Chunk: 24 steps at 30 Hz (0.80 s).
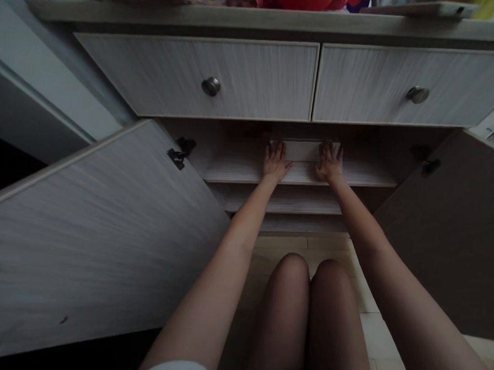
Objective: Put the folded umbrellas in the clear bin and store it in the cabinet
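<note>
A pale flat rectangular box [302,150] lies on a shelf [235,170] inside a wood-grain cabinet, its long axis running side to side. The left hand [276,161] and right hand [329,164] are spread open at its 2 ends, fingers pointing into the cabinet, arms reaching between 2 open doors [103,238]. Above are 2 shut drawers [194,77] with round metal knobs [211,86]; floor tiles [373,338] lie below.
</note>
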Tool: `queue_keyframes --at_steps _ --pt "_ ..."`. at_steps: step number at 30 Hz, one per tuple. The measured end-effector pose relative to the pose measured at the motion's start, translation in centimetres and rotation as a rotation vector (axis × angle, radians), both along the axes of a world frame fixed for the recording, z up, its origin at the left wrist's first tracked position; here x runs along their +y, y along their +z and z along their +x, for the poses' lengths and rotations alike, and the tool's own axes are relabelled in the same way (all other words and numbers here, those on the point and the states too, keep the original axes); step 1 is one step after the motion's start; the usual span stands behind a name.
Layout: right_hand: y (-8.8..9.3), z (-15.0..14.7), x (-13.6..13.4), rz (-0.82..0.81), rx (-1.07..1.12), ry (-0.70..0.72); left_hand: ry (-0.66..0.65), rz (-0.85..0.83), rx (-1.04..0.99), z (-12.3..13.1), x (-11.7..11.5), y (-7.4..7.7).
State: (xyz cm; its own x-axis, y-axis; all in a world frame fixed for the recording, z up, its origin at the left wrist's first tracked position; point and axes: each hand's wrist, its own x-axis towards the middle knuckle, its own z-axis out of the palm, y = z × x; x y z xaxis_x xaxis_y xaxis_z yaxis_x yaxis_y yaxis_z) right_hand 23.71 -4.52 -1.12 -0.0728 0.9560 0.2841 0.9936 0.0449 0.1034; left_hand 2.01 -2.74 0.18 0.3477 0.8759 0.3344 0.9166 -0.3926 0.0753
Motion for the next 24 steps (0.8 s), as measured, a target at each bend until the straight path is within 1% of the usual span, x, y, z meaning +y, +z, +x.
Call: queue_keyframes --at_steps 4,9,12,14,15,17,19,20,22,24 --pt "-0.3 0.1 0.5 0.027 0.038 0.016 0.003 0.007 -0.02 0.0 0.5 -0.1" --pt "-0.9 0.4 1.2 0.059 0.097 0.069 -0.013 0.009 -0.042 -0.1 1.0 -0.3" --pt "-0.6 0.7 1.7 0.018 0.141 0.078 -0.011 -0.029 -0.048 0.2 1.0 0.4" --pt "0.2 1.1 1.6 0.003 0.208 0.072 -0.015 -0.058 -0.037 0.2 0.5 1.3" --pt "0.6 1.4 1.2 0.025 0.253 0.065 -0.02 -0.05 -0.041 0.1 -0.1 1.7" --pt "1.5 2.0 -0.8 0.142 0.363 0.048 -0.02 0.024 -0.101 -0.7 -2.0 2.1" --pt "1.8 2.6 -4.4 0.328 0.499 0.055 -0.011 0.14 -0.232 -2.3 -4.8 1.5" --pt "1.6 3.0 -6.8 0.422 0.578 0.073 -0.012 0.192 -0.312 -3.4 -6.6 0.8" --pt "0.8 4.1 -12.5 0.592 0.744 0.08 -0.037 0.299 -0.474 -6.2 -10.3 -1.2" --pt "-0.2 5.8 -18.4 0.706 0.785 0.045 -0.02 0.408 -0.625 -9.4 -14.0 -3.3"
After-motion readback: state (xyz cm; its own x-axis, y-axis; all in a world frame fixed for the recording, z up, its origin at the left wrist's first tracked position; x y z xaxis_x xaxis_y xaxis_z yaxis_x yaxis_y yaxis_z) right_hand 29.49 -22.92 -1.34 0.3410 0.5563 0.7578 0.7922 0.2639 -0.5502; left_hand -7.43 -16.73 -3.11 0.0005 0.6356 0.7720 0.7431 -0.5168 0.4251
